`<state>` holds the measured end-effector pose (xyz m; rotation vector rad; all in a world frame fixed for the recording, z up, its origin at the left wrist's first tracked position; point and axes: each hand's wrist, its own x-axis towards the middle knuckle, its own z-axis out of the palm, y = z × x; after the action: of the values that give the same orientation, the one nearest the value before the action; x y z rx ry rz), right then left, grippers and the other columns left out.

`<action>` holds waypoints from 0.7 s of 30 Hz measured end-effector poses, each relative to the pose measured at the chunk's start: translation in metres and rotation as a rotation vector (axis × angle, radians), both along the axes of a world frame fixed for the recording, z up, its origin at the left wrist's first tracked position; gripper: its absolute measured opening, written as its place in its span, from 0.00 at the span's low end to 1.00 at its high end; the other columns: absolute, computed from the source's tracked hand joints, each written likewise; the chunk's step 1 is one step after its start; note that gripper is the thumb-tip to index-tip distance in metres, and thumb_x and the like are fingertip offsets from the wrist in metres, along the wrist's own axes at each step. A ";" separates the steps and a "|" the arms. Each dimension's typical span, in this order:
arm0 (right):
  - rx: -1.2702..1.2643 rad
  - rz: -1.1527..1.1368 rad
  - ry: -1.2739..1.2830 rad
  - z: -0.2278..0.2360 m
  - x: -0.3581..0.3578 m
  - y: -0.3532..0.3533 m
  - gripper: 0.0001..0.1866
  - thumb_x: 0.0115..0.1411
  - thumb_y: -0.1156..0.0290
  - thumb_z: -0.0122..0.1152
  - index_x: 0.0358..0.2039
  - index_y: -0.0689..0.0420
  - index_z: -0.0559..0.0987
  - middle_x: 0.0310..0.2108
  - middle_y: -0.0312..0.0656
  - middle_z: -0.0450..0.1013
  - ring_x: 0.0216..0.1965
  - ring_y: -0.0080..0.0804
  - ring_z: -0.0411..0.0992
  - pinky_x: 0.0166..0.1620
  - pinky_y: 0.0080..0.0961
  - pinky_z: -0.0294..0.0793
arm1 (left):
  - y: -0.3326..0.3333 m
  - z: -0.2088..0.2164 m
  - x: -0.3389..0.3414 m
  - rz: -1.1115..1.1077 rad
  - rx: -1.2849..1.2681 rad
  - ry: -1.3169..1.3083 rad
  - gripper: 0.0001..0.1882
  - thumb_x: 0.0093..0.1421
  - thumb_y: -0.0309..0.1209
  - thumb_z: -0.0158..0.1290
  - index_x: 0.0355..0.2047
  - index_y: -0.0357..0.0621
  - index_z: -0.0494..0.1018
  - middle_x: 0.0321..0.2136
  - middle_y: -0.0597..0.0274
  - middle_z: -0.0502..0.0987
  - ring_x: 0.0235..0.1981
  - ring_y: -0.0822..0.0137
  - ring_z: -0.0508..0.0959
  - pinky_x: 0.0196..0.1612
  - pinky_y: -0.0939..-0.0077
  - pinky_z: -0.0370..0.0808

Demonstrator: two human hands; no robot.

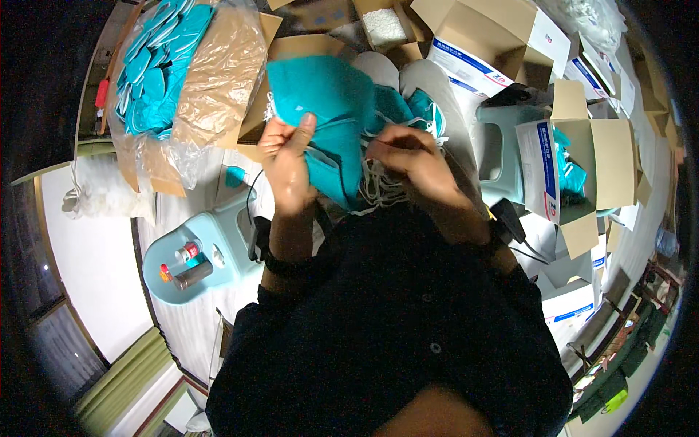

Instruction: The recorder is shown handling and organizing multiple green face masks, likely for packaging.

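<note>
In front of my chest, my left hand (289, 156) grips a teal folded face mask (313, 87), thumb on its near face. Its lower part folds over beside my fingers. To the right, my right hand (411, 160) is closed in a pinch at the mask's edge, where white elastic straps (382, 188) hang in a loose bundle. The fingertips partly hide the strap they hold. Just beyond that hand lie more teal masks (424, 109) with white straps, next to rounded grey shapes (426, 76).
At far left, a plastic-lined carton (218, 87) holds a heap of teal masks (156, 80). A pale blue stool (164, 251) bears bottles. On the right, an open box (611, 160) with teal pieces stands by another pale stool (491, 153). More cartons (477, 44) line the far side.
</note>
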<state>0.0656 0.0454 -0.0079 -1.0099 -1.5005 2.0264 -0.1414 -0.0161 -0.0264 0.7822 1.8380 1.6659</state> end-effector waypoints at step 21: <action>0.910 0.132 -0.653 -0.058 -0.023 0.040 0.09 0.51 0.69 0.65 0.27 0.57 0.75 0.30 0.46 0.73 0.37 0.46 0.72 0.39 0.37 0.70 | -0.004 -0.002 -0.025 -0.245 -0.460 -0.375 0.19 0.56 0.45 0.55 0.19 0.42 0.73 0.15 0.62 0.73 0.19 0.71 0.74 0.23 0.77 0.69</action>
<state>0.0424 0.0859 -0.0660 -1.1909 -2.5066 0.8297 -0.1668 -0.0200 -0.0282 0.4388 1.6830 1.0862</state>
